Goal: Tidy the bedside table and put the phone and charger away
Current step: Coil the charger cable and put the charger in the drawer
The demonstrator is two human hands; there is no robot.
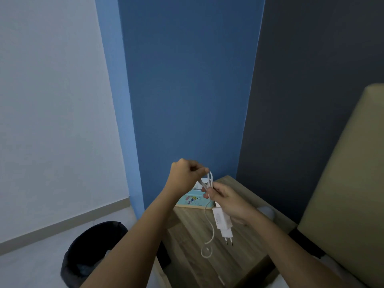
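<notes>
L hand pinched the cable loop, R hand gripped its coils. Risk I saw: charger hanging below could've dragged loops loose, tail snagging on tabletop.

Left hand, right hand on charger cable above bedside table

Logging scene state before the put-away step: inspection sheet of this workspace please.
Surface: wooden bedside table.
Job's things: white charger adapter hangs below the right hand; phone not seen.
Clutter: teal tissue box at the table's back edge.
Grippers: left hand pinches the cable loop; right hand grips the gathered loops.
Cables: white cable looped between the hands, tail dangling over the table.
Surroundings: black-lined bin on the floor left of the table; blue wall behind.
</notes>
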